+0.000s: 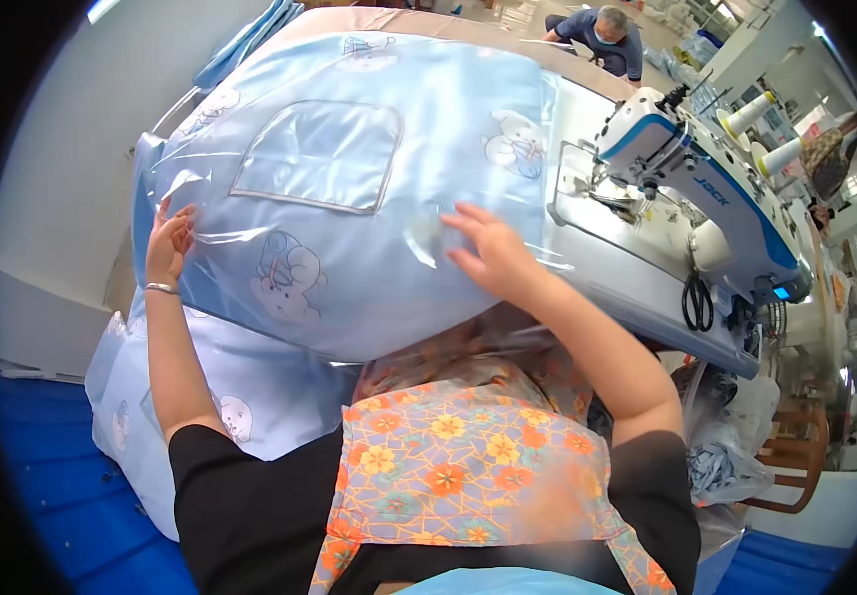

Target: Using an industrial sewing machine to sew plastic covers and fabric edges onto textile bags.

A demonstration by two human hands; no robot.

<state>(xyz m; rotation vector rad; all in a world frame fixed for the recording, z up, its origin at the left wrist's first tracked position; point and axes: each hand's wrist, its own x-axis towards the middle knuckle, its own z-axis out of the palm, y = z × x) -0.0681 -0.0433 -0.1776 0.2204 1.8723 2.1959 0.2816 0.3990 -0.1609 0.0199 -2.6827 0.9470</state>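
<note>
A glossy light blue fabric (428,109) with cartoon animal prints covers the table in front of me. It carries a window-like panel (324,154) with a grey border. At its left side my left hand (172,245), with a bracelet at the wrist, is closed, its curled fingers at the fabric's edge. My right hand (491,250) is open over the front right part of the fabric, fingers spread; whether it presses on the surface is hard to tell. A white and blue sewing machine (686,164) stands to the right, apart from both hands.
More printed light blue fabric (240,372) hangs down at front left. Thread cones (751,114) stand behind the machine. A person (602,40) crouches beyond the table. Plastic bags (731,446) and a wooden chair (800,451) are at lower right.
</note>
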